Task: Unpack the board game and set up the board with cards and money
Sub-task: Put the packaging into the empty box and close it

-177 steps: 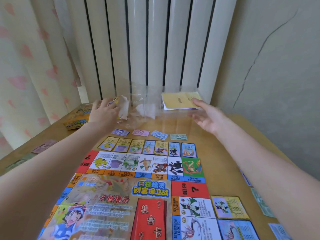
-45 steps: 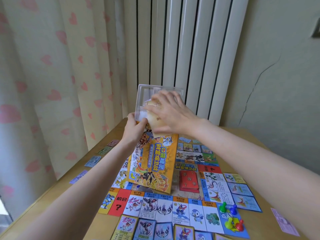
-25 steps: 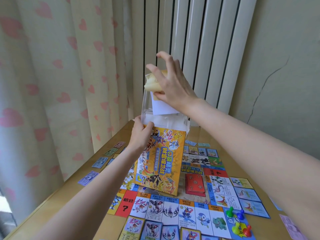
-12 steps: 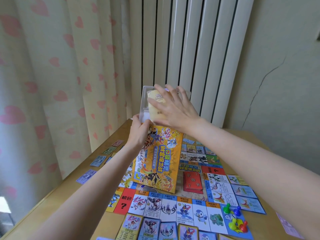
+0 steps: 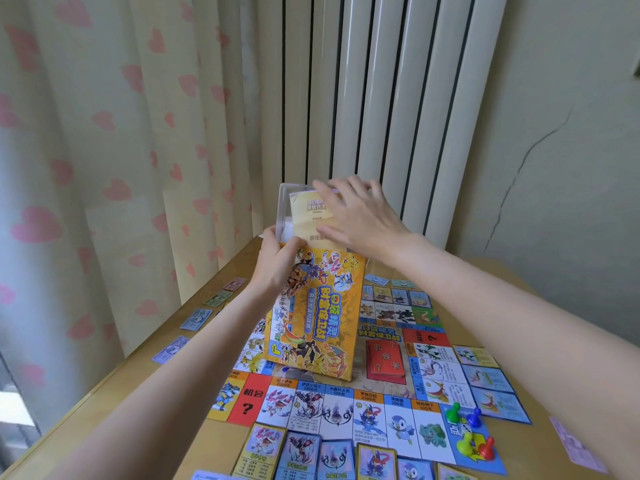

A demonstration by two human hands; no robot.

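The orange game box (image 5: 318,317) stands upright on the laid-out game board (image 5: 346,407). A clear plastic tray (image 5: 284,202) sticks out of the box's top. My left hand (image 5: 277,261) grips the box's upper left edge where the tray begins. With straight fingers, my right hand (image 5: 360,216) lies flat on a pale yellow booklet (image 5: 308,216) inside the tray. A red card stack (image 5: 384,360) sits on the board's middle. Property cards (image 5: 301,455) line the board's near edge, and more lie along its right side.
Coloured pawns (image 5: 467,431) stand on the board's near right corner. Paper money (image 5: 195,318) lies in a row along the table's left edge, and one note (image 5: 575,448) lies at the right. A radiator and a heart-print curtain rise behind the table.
My right hand brought the booklet down from above the tray into it and now lies flat over it. My left hand keeps its hold on the box.
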